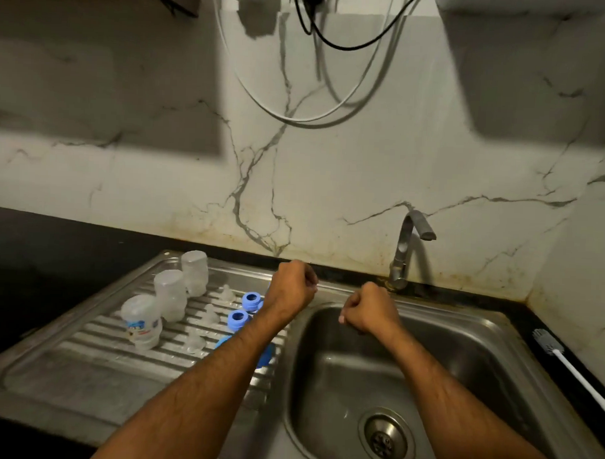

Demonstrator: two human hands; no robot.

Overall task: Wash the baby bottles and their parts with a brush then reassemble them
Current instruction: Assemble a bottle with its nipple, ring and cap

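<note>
White marble-veined wall (330, 168), stained along its base; black desk (53, 248); cables (298, 102) hanging; hard shadows.

Sink basin (468, 365) lay open, only the drain (385, 438) at the bottom. Tap (405, 253) stood at its back rim. Drainboard (83, 369) far half was crowded: three bottles (170, 295), teats (195, 341), blue rings (238, 319). Near half was bare. Brush (564, 362) lay along the right counter edge.

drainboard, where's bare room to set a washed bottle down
Bare patch: the near left of the drainboard, in front of the printed bottle. The sink basin is also bare around the drain. Crowded: the far ribbed part, with bottles, clear teats and blue rings.
</note>
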